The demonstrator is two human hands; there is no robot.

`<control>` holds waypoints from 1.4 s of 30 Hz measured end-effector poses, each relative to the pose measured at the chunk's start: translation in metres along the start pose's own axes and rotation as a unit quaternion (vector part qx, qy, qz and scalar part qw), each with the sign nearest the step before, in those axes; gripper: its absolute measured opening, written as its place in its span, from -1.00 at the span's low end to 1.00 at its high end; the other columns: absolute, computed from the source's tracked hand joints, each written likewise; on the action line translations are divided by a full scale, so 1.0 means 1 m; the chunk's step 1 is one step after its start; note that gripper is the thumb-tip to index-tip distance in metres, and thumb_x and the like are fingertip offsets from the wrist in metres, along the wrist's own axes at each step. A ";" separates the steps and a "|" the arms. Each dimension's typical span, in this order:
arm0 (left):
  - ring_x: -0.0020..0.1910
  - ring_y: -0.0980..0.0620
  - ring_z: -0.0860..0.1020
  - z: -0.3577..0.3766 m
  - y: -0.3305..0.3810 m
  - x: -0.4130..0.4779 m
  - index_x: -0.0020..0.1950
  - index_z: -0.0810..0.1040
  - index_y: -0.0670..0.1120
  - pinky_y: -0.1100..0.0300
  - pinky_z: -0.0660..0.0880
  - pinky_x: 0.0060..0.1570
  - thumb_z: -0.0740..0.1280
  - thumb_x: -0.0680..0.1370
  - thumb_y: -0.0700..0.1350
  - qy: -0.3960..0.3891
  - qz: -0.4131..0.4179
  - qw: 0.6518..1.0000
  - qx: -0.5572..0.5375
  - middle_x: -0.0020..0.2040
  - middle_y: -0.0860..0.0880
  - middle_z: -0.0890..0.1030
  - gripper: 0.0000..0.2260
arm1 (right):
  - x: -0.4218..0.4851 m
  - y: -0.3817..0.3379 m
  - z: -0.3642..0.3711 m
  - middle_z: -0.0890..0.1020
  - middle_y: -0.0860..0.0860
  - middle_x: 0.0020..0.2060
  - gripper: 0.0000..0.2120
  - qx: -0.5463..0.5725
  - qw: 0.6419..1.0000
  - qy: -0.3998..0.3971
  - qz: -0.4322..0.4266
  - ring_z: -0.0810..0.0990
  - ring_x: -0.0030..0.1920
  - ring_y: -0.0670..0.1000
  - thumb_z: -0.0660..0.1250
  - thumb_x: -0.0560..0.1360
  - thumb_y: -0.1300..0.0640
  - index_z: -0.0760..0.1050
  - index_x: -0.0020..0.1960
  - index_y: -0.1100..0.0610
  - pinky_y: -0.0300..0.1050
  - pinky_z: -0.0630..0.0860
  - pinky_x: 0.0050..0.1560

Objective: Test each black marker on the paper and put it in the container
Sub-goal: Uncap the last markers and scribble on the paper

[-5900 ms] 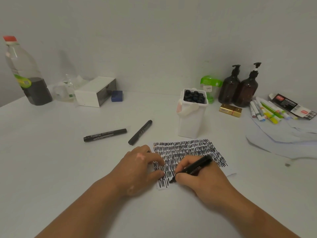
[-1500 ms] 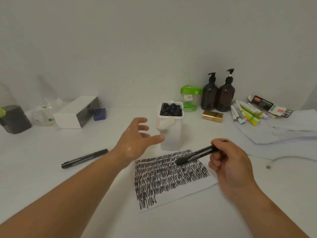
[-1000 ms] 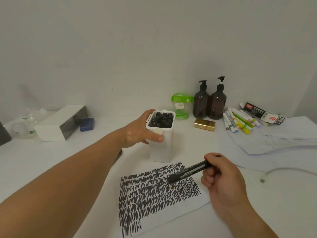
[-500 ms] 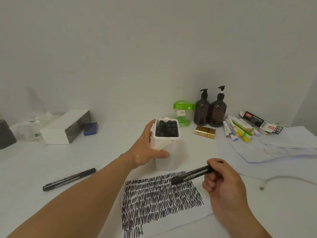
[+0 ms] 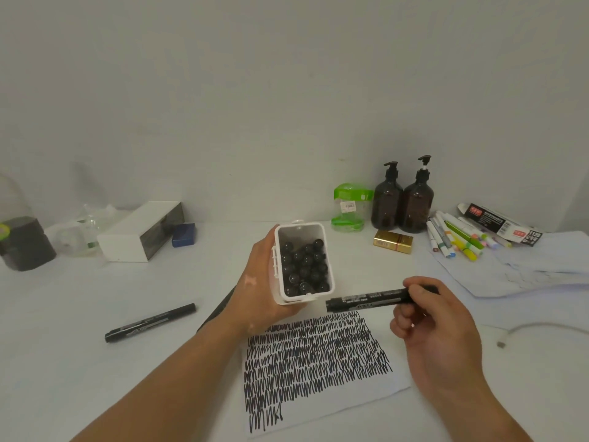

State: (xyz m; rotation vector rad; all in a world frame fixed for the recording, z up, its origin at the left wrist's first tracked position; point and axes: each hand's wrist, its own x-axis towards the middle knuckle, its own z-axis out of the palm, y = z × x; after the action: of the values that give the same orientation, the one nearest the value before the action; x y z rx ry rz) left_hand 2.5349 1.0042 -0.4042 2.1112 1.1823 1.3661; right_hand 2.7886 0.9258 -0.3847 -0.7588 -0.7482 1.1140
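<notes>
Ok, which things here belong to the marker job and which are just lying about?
Job: left hand holding container; right hand holding marker; paper; loose marker; second marker partly under the left arm.
Lying about: pump bottles, green jar, gold box, coloured pens, white box, blue box, cable.

The white container (image 5: 299, 233) is tilted, its open mouth facing up and toward the camera, gripped along its side and underside by the left hand (image 5: 261, 288). Round black marker ends crowd inside. A black marker (image 5: 366, 300) lies level, its right end pinched by the fingers of the right hand (image 5: 436, 333), its blunt left end just beside the container's lower rim. The paper (image 5: 315, 406), covered in black zigzags, lies flat below both hands. A second marker (image 5: 149, 322) lies well left of the left fingers.
</notes>
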 end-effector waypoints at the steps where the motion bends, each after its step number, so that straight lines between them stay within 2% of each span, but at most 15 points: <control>1: 0.45 0.17 0.36 -0.001 -0.001 -0.001 0.59 0.07 0.15 0.27 0.38 0.38 0.69 0.22 -0.06 -0.001 0.003 1.000 0.002 0.46 0.10 0.32 0.11 | -0.001 -0.003 0.000 0.46 0.06 -0.42 -0.72 -0.012 1.000 -0.004 -0.022 0.41 -0.38 0.04 0.24 0.60 0.34 0.64 -0.16 0.13 -0.16 0.36 -0.48; 4: 0.46 0.15 0.35 -0.002 -0.004 -0.004 0.57 0.07 0.18 0.35 0.35 0.37 0.69 0.21 0.05 -0.005 0.029 0.999 0.016 0.45 0.19 0.31 0.10 | -0.005 -0.016 0.006 0.55 0.06 -0.37 -0.82 -0.075 0.989 -0.032 -0.124 0.51 -0.35 0.04 0.35 0.56 0.27 0.67 -0.08 0.05 -0.16 0.49 -0.41; 6: 0.47 0.14 0.33 -0.002 -0.005 -0.004 0.56 0.08 0.20 0.37 0.34 0.38 0.67 0.21 0.10 -0.005 0.049 0.999 0.025 0.45 0.23 0.30 0.08 | -0.006 -0.026 0.017 0.61 0.03 -0.33 -0.90 -0.148 0.967 -0.055 -0.198 0.56 -0.35 0.04 0.43 0.49 0.13 0.67 -0.02 -0.02 -0.18 0.55 -0.36; 9: 0.48 0.16 0.31 -0.002 -0.001 -0.004 0.55 0.11 0.16 0.33 0.34 0.39 0.68 0.21 0.09 0.003 0.074 0.997 0.022 0.47 0.21 0.30 0.07 | -0.005 -0.039 0.041 0.68 -0.09 -0.20 -0.88 -0.274 0.915 -0.095 -0.279 0.63 -0.27 -0.03 0.40 0.47 -0.05 0.63 0.00 -0.15 -0.27 0.57 -0.30; 12: 0.45 0.19 0.34 -0.004 0.011 -0.004 0.52 0.16 0.23 0.33 0.36 0.36 0.66 0.23 0.11 0.018 0.113 0.993 0.007 0.43 0.28 0.33 -0.01 | 0.001 -0.043 0.063 0.67 -0.19 -0.15 -0.89 -0.370 0.854 -0.143 -0.335 0.65 -0.14 -0.07 0.41 0.51 0.01 0.60 0.01 -0.16 -0.39 0.53 -0.28; 14: 0.40 0.25 0.38 -0.006 0.024 -0.001 0.49 0.19 0.27 0.41 0.38 0.29 0.62 0.26 0.15 0.030 0.139 0.990 0.001 0.39 0.34 0.36 -0.08 | 0.008 -0.040 0.076 0.63 -0.22 -0.21 -0.89 -0.431 0.813 -0.162 -0.356 0.62 -0.16 -0.10 0.43 0.52 0.06 0.61 0.03 -0.11 -0.39 0.48 -0.27; 17: 0.32 0.31 0.43 -0.003 0.029 0.002 0.47 0.23 0.28 0.51 0.36 0.21 0.58 0.30 0.17 0.040 0.164 0.986 0.011 0.33 0.38 0.40 -0.17 | 0.018 -0.035 0.095 0.61 -0.21 -0.16 -0.88 -0.539 0.742 -0.201 -0.345 0.57 -0.15 -0.10 0.37 0.59 0.00 0.60 0.11 -0.07 -0.20 0.52 -0.14; 21: 0.36 0.15 0.43 -0.006 0.020 -0.004 0.47 0.15 0.34 0.24 0.46 0.28 0.60 0.26 0.22 0.042 0.162 0.985 0.040 0.36 0.34 0.36 -0.09 | 0.025 -0.032 0.113 0.66 -0.03 0.07 -0.71 -0.650 0.652 -0.252 -0.299 0.58 0.05 0.02 0.15 0.67 -0.10 0.47 0.31 -0.05 0.05 0.57 0.09; 23: 0.32 0.25 0.45 -0.007 0.023 -0.002 0.46 0.18 0.33 0.39 0.45 0.23 0.61 0.28 0.12 0.041 0.176 0.983 0.037 0.33 0.38 0.38 -0.12 | 0.028 -0.031 0.117 0.65 0.00 0.02 -0.76 -0.665 0.641 -0.254 -0.289 0.59 -0.01 0.04 0.17 0.65 -0.10 0.42 0.26 -0.04 0.05 0.58 0.02; 26: 0.27 0.37 0.45 -0.006 0.031 0.003 0.44 0.22 0.33 0.56 0.36 0.16 0.60 0.29 0.03 0.050 0.176 0.983 0.038 0.30 0.43 0.39 -0.16 | 0.033 -0.029 0.120 0.62 -0.02 -0.02 -0.81 -0.679 0.629 -0.247 -0.286 0.53 -0.03 0.01 0.26 0.62 -0.09 0.51 0.13 -0.01 -0.01 0.53 -0.01; 31: 0.30 0.26 0.45 -0.005 0.022 0.001 0.44 0.23 0.31 0.40 0.41 0.25 0.64 0.28 0.01 0.041 0.165 0.985 0.029 0.31 0.37 0.40 -0.13 | 0.034 -0.011 0.126 0.53 -0.05 -0.03 -0.76 -0.705 0.599 -0.239 -0.294 0.45 0.06 -0.01 0.27 0.62 -0.10 0.65 0.13 -0.05 -0.01 0.50 0.03; 35: 0.28 0.31 0.46 -0.005 0.025 0.003 0.44 0.23 0.33 0.50 0.35 0.21 0.62 0.28 -0.05 0.051 0.180 0.982 0.025 0.30 0.40 0.42 -0.13 | 0.033 -0.002 0.124 0.43 -0.01 -0.01 -0.76 -0.737 0.543 -0.255 -0.312 0.42 0.08 0.05 0.21 0.66 0.01 0.65 0.14 -0.01 -0.01 0.51 -0.03; 38: 0.28 0.31 0.47 -0.007 0.029 0.003 0.45 0.23 0.32 0.50 0.36 0.20 0.62 0.28 -0.08 0.052 0.187 0.981 0.019 0.31 0.39 0.42 -0.12 | 0.032 -0.002 0.121 0.33 -0.02 -0.07 -0.81 -0.746 0.522 -0.255 -0.326 0.41 0.05 0.07 0.24 0.64 0.06 0.62 0.09 0.03 0.04 0.50 -0.04; 40: 0.27 0.35 0.47 -0.006 0.030 0.002 0.45 0.23 0.33 0.52 0.37 0.18 0.60 0.29 -0.11 0.053 0.189 0.981 0.009 0.30 0.41 0.42 -0.12 | 0.031 -0.002 0.119 0.35 -0.02 -0.04 -0.81 -0.746 0.523 -0.256 -0.323 0.42 0.08 0.08 0.23 0.65 0.07 0.61 0.14 0.03 0.05 0.50 0.03; 42: 0.26 0.37 0.46 -0.006 0.031 0.003 0.44 0.23 0.34 0.54 0.36 0.17 0.58 0.28 -0.11 0.053 0.181 0.982 -0.001 0.30 0.42 0.42 -0.13 | 0.031 -0.005 0.113 0.45 -0.01 0.03 -0.75 -0.719 0.569 -0.242 -0.318 0.44 0.11 0.05 0.23 0.66 0.06 0.58 0.27 0.00 0.02 0.50 0.13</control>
State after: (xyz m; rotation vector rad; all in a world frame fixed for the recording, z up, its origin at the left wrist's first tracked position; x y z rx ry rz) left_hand 2.5442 0.9875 -0.3789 2.3625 0.8577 1.6486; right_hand 2.7057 0.9707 -0.3160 -1.3176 -2.2896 -0.2786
